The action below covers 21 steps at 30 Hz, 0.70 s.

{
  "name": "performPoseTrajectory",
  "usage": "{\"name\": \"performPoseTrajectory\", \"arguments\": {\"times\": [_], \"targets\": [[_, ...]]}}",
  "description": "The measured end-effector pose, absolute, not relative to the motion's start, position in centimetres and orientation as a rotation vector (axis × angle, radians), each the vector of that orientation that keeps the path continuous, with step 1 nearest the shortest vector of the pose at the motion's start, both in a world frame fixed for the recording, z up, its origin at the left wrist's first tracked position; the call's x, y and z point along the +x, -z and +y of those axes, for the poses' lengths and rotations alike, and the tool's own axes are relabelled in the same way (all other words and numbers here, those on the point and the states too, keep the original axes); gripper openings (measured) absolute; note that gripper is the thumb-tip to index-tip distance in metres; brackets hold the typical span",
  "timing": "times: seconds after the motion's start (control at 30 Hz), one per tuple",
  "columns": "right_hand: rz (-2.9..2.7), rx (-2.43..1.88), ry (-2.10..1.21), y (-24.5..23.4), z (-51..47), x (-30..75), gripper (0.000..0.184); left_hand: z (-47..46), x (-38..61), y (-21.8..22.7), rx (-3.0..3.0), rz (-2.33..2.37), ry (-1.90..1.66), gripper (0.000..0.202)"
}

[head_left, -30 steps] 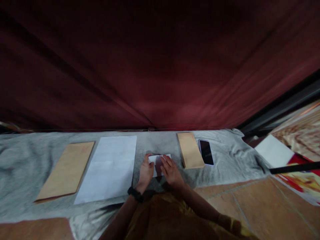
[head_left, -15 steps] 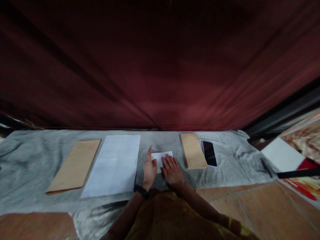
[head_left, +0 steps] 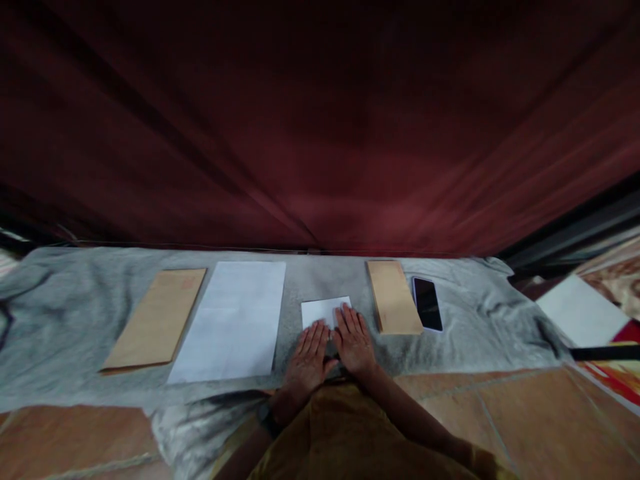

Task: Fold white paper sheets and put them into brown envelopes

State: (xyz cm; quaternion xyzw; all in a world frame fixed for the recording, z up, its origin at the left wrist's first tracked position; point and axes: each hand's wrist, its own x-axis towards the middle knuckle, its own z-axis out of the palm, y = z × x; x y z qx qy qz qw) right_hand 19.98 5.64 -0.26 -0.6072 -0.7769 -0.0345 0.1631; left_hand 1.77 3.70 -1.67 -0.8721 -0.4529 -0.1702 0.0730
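A small folded white paper (head_left: pixel 323 310) lies flat on the grey cloth (head_left: pixel 320 277) in front of me. My left hand (head_left: pixel 309 357) rests palm down over its near left part, fingers stretched out. Beside it, my right hand (head_left: pixel 354 340) lies flat across the paper's right side, its fingers also straight. Both hands cover the near edge of the paper. Left of them is a larger stack of white sheets (head_left: pixel 233 320), and on the right is a narrow brown envelope stack (head_left: pixel 395 297).
A bigger brown envelope stack (head_left: pixel 157 317) lies at the far left of the cloth. A phone (head_left: pixel 427 303) sits just right of the narrow envelopes. Dark red fabric (head_left: pixel 320 167) hangs behind the cloth. Tiled floor (head_left: pixel 540 413) shows at the near right.
My left hand has turned from upright at the paper's left edge to palm down on it. The right hand stays flat on the paper. The view has shifted slightly.
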Motion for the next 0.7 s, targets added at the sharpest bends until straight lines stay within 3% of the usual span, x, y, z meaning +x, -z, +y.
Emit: {"name": "performPoseTrajectory", "arguments": {"times": [0.27, 0.47, 0.7], "targets": [[-2.136, -1.773, 0.213, 1.0, 4.1, 21.6, 0.064, 1.8, -0.5, 0.2, -2.540, -1.434, 0.517, 0.084], [-2.171, -1.753, 0.117, -1.3, 4.8, 20.4, 0.059, 1.5, -0.5, -0.1, -2.542, -1.444, 0.482, 0.082], [-2.318, -1.615, -0.059, -1.8, 7.3, 18.8, 0.047, 2.8, 0.6, -1.7, -2.545, -1.575, 0.476, 0.047]]}}
